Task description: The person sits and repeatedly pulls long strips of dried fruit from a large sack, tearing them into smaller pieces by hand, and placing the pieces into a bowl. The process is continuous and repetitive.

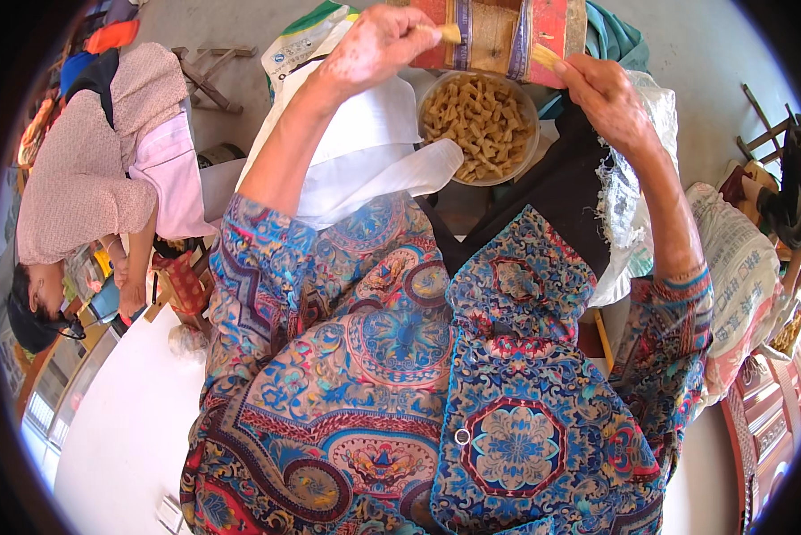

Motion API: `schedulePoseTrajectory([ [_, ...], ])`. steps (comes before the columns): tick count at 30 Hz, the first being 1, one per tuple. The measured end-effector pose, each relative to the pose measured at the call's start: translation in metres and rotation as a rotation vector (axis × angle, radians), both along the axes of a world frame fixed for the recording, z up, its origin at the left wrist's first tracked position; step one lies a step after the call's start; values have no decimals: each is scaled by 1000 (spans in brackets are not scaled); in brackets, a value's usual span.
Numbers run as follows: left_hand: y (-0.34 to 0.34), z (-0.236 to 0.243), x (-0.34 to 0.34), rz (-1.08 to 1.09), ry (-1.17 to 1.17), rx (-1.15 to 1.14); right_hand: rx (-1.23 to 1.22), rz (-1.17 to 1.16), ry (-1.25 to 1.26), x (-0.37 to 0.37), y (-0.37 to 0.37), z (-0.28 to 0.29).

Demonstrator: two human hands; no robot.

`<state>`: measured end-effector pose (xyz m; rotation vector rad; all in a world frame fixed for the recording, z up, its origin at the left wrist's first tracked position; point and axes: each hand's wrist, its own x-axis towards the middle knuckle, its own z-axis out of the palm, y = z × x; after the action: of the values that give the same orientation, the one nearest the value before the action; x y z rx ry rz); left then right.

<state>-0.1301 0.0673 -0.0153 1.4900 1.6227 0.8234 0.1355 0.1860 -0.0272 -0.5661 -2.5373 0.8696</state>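
A: Where are the hands, and what do they have hold of?

B: Both reach out past the patterned blouse. The left hand (374,53) has its grip pinched closed around one short tan piece (452,34). The right hand (604,94) pinches a second tan strip (545,57) the same way, its thumb and fingertips drawn together. Both pieces appear in front of a worn red-and-brown block (491,40), apart from each other; I can't tell whether they touch it.

A: And the other pieces?

B: Just below the block in view, a round bowl (536,125) holds a heap of similar tan pieces (479,125), nearly up to its rim.

A: So how much is done?

B: My judgement is that work on the two held pieces is unfinished, since both are in the fingers and outside the bowl. The heap suggests plenty of pieces, but whether those are finished or waiting, I can't tell. No second heap is clearly visible for comparison, so the amount left stays uncertain.
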Motion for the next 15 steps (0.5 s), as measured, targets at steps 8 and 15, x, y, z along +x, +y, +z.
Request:
schedulePoseTrajectory([
  [8, -36, -41, 55, -240, 66, -188, -410, -141, -103, 25, -52, 44],
  [15, -35, -100, 89, -322, 23, -250, -330, -129, -96, 46, -85, 57],
])
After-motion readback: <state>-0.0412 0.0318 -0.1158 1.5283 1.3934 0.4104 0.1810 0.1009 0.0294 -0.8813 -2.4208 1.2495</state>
